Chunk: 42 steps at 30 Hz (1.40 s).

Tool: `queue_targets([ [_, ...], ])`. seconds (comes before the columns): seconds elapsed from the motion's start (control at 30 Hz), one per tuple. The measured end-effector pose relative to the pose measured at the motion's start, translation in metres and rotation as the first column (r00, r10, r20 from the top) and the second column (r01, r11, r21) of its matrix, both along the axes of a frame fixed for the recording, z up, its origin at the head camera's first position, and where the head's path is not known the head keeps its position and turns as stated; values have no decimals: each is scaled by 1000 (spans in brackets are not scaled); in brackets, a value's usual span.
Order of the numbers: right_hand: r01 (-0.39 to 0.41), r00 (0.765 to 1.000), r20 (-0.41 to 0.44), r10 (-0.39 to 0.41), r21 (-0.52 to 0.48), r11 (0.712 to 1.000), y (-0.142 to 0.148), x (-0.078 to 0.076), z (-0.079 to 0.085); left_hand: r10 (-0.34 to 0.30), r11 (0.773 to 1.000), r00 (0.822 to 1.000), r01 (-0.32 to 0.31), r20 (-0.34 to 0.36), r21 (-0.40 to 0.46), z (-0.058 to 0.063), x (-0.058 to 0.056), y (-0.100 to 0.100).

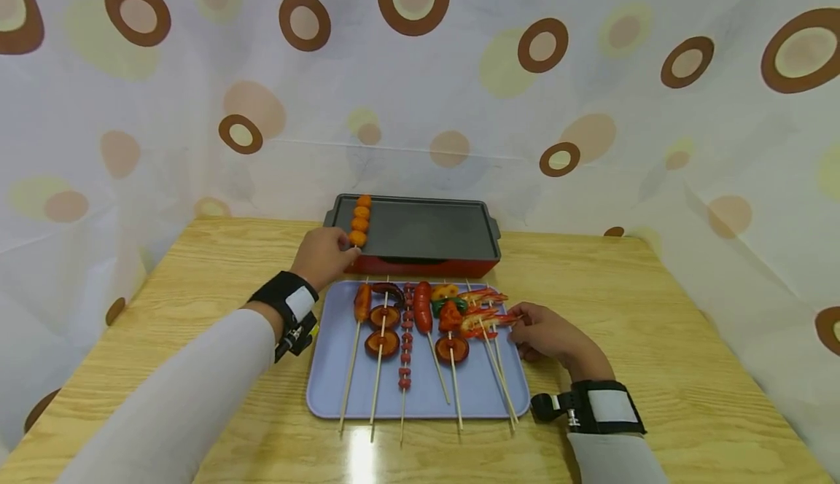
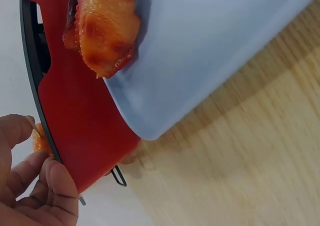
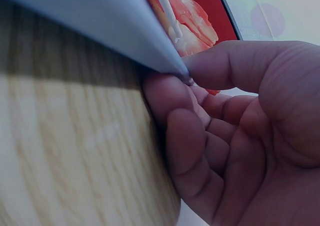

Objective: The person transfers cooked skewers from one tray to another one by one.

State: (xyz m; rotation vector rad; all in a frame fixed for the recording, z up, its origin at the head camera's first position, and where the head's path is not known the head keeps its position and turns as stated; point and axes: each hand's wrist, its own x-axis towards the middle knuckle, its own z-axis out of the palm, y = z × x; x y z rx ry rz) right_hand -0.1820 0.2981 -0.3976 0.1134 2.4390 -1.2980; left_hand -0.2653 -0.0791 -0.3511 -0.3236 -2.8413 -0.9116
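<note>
My left hand (image 1: 324, 256) pinches the bare stick end of a skewer of orange balls (image 1: 359, 223). That skewer lies along the left end of the dark plate of a red electric grill (image 1: 426, 225). In the left wrist view only one orange ball (image 2: 41, 140) shows past the grill's black rim. Thumb and fingers of my right hand (image 1: 551, 332) pinch the right edge of a pale lilac tray (image 1: 328, 389), beside the shrimp skewers (image 1: 482, 318). The right wrist view shows the tray wall (image 3: 100, 20) between thumb and fingertips.
Several more skewers lie on the tray, among them a sausage (image 1: 423, 309), mushroom slices (image 1: 383, 343) and small red pieces (image 1: 405, 345). Their sticks overhang the front edge. A wooden table (image 1: 656, 338) carries everything, and a dotted sheet (image 1: 420, 98) hangs close behind the grill.
</note>
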Motion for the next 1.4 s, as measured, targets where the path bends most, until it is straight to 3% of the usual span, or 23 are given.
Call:
queue_targets([
  [0.23, -11, 1000, -6, 11, 4, 1000, -1, -1, -1, 1, 999, 999, 1, 45, -50, 10, 0, 4],
  [0.5, -3, 1000, -7, 3, 14, 1000, -2, -1, -2, -44, 992, 999, 47, 24, -117, 16, -6, 4],
  [0.87, -5, 1000, -6, 5, 14, 1000, -4, 0, 0, 20, 995, 980, -1, 197, -96, 32, -4, 3],
  [1.2, 0, 1000, -10, 0, 25, 1000, -2, 0, 0, 95, 981, 961, -47, 259, -187, 39, -3, 10],
  [1.4, 11, 1000, -7, -11, 24, 1000, -2, 1, 0, 101, 982, 953, -50, 285, -181, 37, -5, 11],
])
